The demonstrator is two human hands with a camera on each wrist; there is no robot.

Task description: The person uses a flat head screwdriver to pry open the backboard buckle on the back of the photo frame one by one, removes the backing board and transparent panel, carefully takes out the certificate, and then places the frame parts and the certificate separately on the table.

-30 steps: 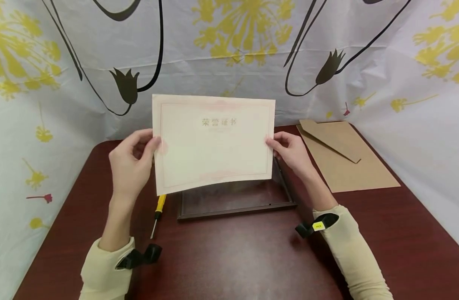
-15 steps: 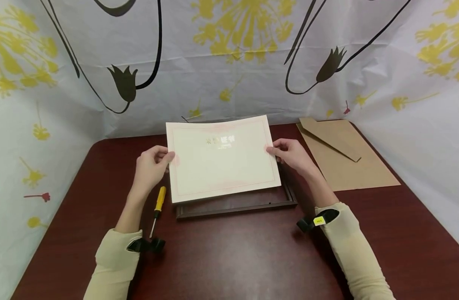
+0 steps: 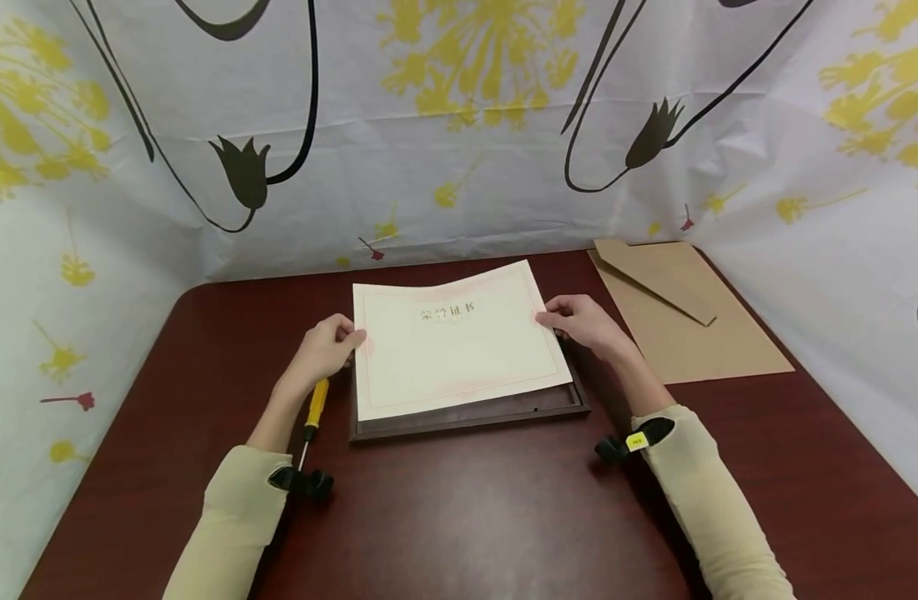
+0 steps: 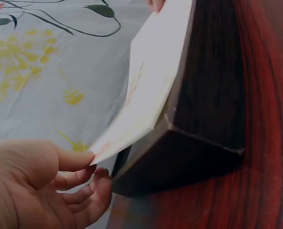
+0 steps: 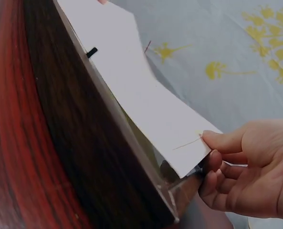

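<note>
A cream certificate (image 3: 459,354) with a thin border and gold lettering is held by both hands over a dark wooden picture frame (image 3: 474,419). My left hand (image 3: 326,346) pinches its left edge between thumb and fingers, and my right hand (image 3: 582,321) pinches the right edge. The sheet bows a little and covers most of the frame, whose front bar shows below it. In the left wrist view the certificate (image 4: 155,67) slants down to the left thumb beside the frame's corner. In the right wrist view a small black tab (image 5: 92,52) sticks up at the frame's inner edge.
A screwdriver (image 3: 318,404) with a yellow handle lies left of the frame, partly behind the left forearm. Brown backing board (image 3: 721,333) with a folded flap rests at the back right of the dark red table (image 3: 459,517). A patterned white cloth (image 3: 428,167) hangs behind.
Both hands have lowered the certificate from upright above the frame to nearly flat over it. The left hand has moved right and down; the right hand has dropped slightly.
</note>
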